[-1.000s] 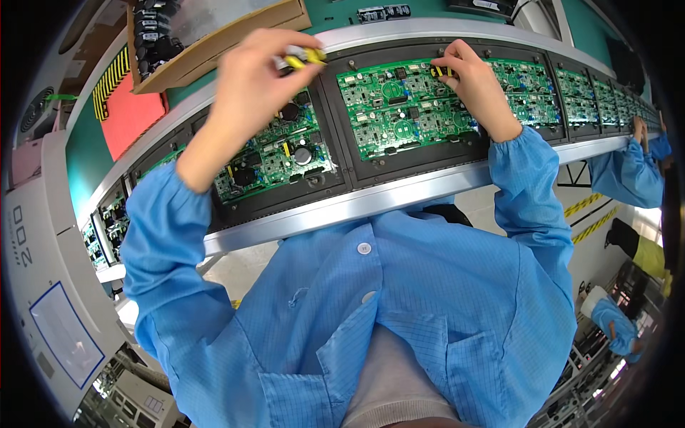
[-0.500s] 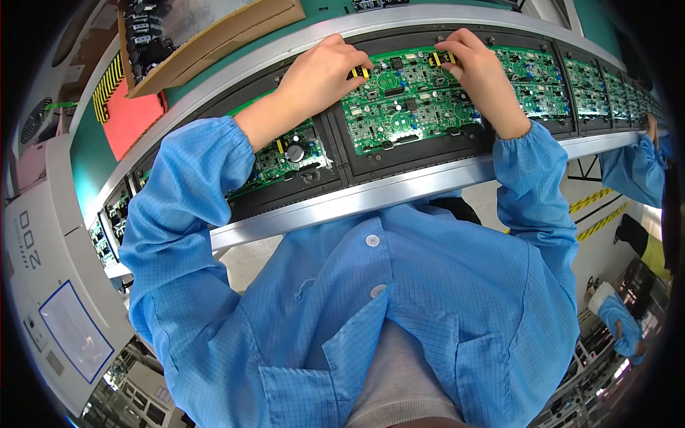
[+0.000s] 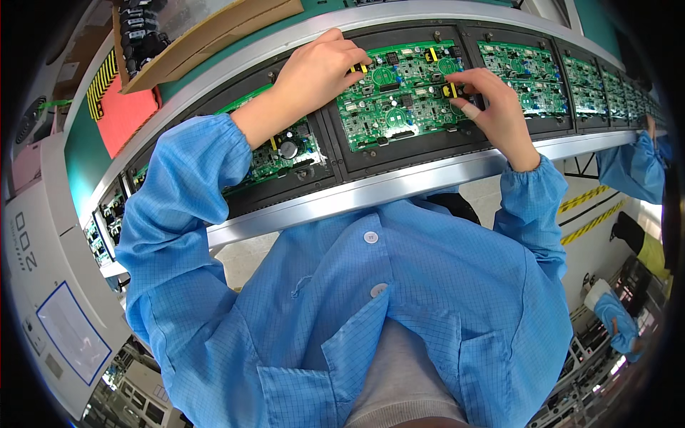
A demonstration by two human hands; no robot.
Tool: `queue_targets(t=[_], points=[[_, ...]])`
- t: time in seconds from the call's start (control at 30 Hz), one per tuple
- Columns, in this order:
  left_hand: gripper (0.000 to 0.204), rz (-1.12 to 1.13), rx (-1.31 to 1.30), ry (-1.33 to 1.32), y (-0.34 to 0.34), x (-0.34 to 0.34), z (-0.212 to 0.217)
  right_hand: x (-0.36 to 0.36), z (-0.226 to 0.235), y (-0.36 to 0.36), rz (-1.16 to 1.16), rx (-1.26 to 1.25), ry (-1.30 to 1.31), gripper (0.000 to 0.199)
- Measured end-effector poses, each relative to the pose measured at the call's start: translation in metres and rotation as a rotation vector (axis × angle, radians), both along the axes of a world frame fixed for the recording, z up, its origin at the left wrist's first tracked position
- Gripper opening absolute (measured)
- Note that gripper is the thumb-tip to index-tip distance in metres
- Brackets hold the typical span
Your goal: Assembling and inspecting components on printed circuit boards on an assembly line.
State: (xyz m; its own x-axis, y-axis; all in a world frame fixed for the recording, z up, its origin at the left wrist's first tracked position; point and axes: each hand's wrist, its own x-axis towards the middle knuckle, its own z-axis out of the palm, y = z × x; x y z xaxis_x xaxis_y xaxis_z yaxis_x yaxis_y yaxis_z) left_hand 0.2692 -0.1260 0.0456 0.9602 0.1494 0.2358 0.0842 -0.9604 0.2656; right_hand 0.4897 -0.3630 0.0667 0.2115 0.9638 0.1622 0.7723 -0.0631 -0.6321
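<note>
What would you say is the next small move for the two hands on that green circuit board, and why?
Probably press both parts down. The left hand has a yellow part at the top left of the green circuit board, and the right hand pinches another yellow part near its middle; whether either is fully seated is unclear.

The circuit board (image 3: 403,96) lies in its tray (image 3: 335,153), between neighbouring boards (image 3: 524,68) left and right.

The person wears a light blue work coat (image 3: 399,299) with a fine grid pattern in the fabric. It closes at the front with round white buttons (image 3: 370,237). The long sleeves end in gathered elastic cuffs (image 3: 524,171). Under the open coat, a grey garment (image 3: 399,378) shows. Both hands are bare.
</note>
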Motion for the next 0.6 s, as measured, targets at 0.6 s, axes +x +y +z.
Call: queue_targets(t=[0.6], points=[[0.021,-0.024,0.051,0.004,-0.0028,-0.0019,-0.0016,-0.0031,-0.0103,0.0,0.132,0.033,-0.35,0.031]])
